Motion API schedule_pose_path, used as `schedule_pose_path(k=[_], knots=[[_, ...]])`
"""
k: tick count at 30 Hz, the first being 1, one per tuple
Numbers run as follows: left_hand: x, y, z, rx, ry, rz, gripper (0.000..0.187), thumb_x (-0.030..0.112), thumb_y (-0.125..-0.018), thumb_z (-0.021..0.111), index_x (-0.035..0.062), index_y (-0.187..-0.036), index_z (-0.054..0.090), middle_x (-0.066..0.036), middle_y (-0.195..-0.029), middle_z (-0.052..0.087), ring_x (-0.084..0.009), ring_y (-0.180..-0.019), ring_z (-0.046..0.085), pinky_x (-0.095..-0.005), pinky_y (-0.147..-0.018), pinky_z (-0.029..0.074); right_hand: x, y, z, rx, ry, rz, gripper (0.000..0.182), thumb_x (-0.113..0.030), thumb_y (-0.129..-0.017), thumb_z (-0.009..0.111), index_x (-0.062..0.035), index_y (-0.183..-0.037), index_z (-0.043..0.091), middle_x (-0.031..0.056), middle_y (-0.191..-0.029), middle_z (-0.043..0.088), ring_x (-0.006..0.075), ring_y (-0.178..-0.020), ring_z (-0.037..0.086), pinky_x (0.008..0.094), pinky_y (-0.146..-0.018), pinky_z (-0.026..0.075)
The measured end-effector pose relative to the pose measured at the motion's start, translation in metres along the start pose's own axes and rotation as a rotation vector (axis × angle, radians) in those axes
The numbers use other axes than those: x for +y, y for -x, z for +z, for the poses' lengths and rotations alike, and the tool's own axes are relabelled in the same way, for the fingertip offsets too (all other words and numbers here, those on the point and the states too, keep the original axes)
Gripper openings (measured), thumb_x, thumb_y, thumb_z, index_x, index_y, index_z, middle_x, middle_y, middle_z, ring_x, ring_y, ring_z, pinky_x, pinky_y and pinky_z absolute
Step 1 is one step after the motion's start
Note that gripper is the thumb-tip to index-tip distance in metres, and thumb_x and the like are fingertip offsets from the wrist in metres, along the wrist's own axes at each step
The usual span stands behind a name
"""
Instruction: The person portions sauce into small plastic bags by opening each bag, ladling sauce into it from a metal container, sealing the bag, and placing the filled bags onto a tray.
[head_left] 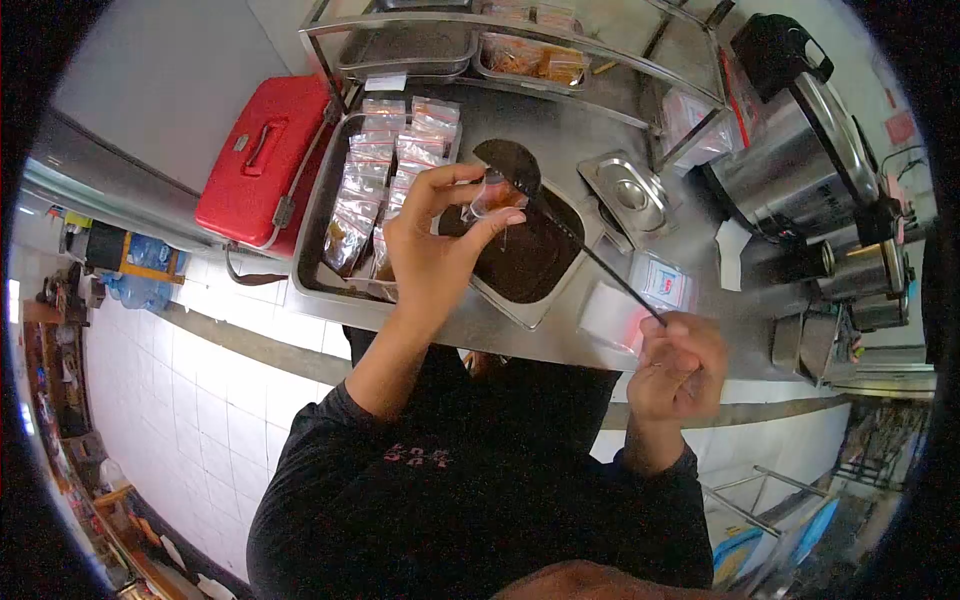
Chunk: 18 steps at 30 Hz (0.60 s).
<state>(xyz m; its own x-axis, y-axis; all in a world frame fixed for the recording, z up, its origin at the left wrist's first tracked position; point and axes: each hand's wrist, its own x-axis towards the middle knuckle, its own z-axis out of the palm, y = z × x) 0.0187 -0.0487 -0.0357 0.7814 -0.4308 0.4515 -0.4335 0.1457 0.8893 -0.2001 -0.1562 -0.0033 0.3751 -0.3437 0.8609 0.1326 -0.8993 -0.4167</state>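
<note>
My left hand (435,235) pinches a small clear plastic bag (492,197) between thumb and fingers, its mouth held apart. Some reddish-brown content shows inside. In my right hand (680,365) is the long thin handle of a dark ladle (508,163), whose round bowl sits tilted right at the bag's mouth. Below both lies a rectangular steel pan (533,316) holding dark brown sauce. To the left, a steel tray (312,262) carries rows of filled zip bags (372,160) with red strips.
A steel lid (628,192) lies behind the pan. Unused plastic bags (612,316) are near my right hand. The red case (268,160) stands left, a metal shelf rack (440,22) with trays at the back. Large steel pots (800,150) line the right side.
</note>
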Motion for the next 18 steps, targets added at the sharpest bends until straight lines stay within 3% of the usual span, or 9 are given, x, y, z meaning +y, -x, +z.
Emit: schedule_pose_path(k=[1,3,7,9,12,13,14,16,18], knots=[[-0.003,0.000,0.001,0.000,0.001,0.000,0.050,0.008,-0.071,0.090,0.0014,-0.112,0.062,-0.008,-0.094,0.077,-0.0122,-0.093,0.071,-0.0300,-0.093,0.050,-0.001,0.001,0.003,0.003,0.001,0.002,0.027,-0.024,-0.106,0.051,-0.0001,-0.104,0.061,0.0151,-0.079,0.072,0.0212,-0.056,0.063,0.0280,-0.052,0.050],[-0.005,0.000,0.001,-0.004,0.002,0.000,0.050,0.008,-0.071,0.091,0.0016,-0.112,0.063,-0.008,-0.094,0.077,-0.0118,-0.093,0.071,-0.0307,-0.094,0.049,-0.005,0.005,0.013,0.217,-0.293,0.342,0.030,-0.027,-0.107,0.050,0.0011,-0.108,0.060,0.0149,-0.082,0.069,0.0153,-0.051,0.056,0.0240,-0.045,0.042],[-0.007,0.003,0.000,-0.015,-0.007,0.010,0.051,0.007,-0.071,0.091,0.0020,-0.113,0.063,-0.009,-0.097,0.077,-0.0115,-0.096,0.071,-0.0305,-0.095,0.048,0.001,-0.003,0.013,0.297,-0.495,0.584,0.033,-0.031,-0.107,0.051,0.0015,-0.110,0.059,0.0142,-0.083,0.066,0.0094,-0.047,0.046,0.0224,-0.041,0.032],[-0.008,0.003,-0.002,-0.024,-0.012,0.004,0.051,0.007,-0.070,0.091,0.0018,-0.113,0.063,-0.009,-0.099,0.077,-0.0114,-0.098,0.070,-0.0298,-0.095,0.048,0.001,-0.011,0.014,0.468,-0.666,0.818,0.033,-0.032,-0.106,0.053,0.0008,-0.110,0.060,0.0135,-0.083,0.066,0.0069,-0.045,0.040,0.0216,-0.040,0.028],[-0.006,0.003,-0.006,-0.062,0.081,-0.118,0.049,0.006,-0.075,0.088,0.0017,-0.116,0.061,-0.009,-0.108,0.075,-0.0142,-0.099,0.070,-0.0306,-0.094,0.051,0.019,0.005,0.014,0.551,-0.642,0.893,0.031,-0.031,-0.105,0.055,-0.0008,-0.110,0.061,0.0125,-0.084,0.067,0.0056,-0.044,0.037,0.0209,-0.040,0.025],[-0.002,0.002,-0.009,-0.072,0.300,-0.263,0.047,0.005,-0.079,0.085,0.0018,-0.118,0.059,-0.010,-0.112,0.073,-0.0162,-0.099,0.070,-0.0313,-0.093,0.053,0.023,0.011,0.015,0.577,-0.605,0.939,0.030,-0.031,-0.104,0.056,-0.0015,-0.111,0.061,0.0127,-0.085,0.068,0.0052,-0.043,0.036,0.0208,-0.039,0.024],[0.002,0.001,-0.010,-0.081,0.520,-0.408,0.044,0.004,-0.083,0.081,0.0019,-0.121,0.058,-0.010,-0.115,0.071,-0.0182,-0.099,0.071,-0.0320,-0.092,0.055,0.027,0.017,0.015,0.577,-0.606,0.938,0.030,-0.031,-0.104,0.056,-0.0015,-0.111,0.061,0.0127,-0.085,0.068,0.0052,-0.043,0.036,0.0208,-0.039,0.024],[0.009,-0.001,-0.012,-0.091,0.689,-0.512,0.041,0.004,-0.086,0.078,0.0022,-0.122,0.057,-0.010,-0.116,0.071,-0.0194,-0.099,0.070,-0.0329,-0.091,0.056,0.028,0.024,0.015,0.162,-0.489,1.025,0.024,-0.024,-0.101,0.064,-0.0023,-0.111,0.063,0.0135,-0.091,0.070,0.0091,-0.049,0.049,0.0208,-0.048,0.038],[0.012,0.003,-0.009,-0.109,0.857,-0.622,0.039,0.003,-0.089,0.075,0.0026,-0.123,0.056,-0.011,-0.116,0.070,-0.0206,-0.100,0.070,-0.0338,-0.090,0.058,0.016,0.013,0.024,0.051,-0.417,0.985,0.023,-0.019,-0.095,0.070,-0.0020,-0.110,0.063,0.0140,-0.095,0.071,0.0123,-0.059,0.057,0.0236,-0.058,0.044]])
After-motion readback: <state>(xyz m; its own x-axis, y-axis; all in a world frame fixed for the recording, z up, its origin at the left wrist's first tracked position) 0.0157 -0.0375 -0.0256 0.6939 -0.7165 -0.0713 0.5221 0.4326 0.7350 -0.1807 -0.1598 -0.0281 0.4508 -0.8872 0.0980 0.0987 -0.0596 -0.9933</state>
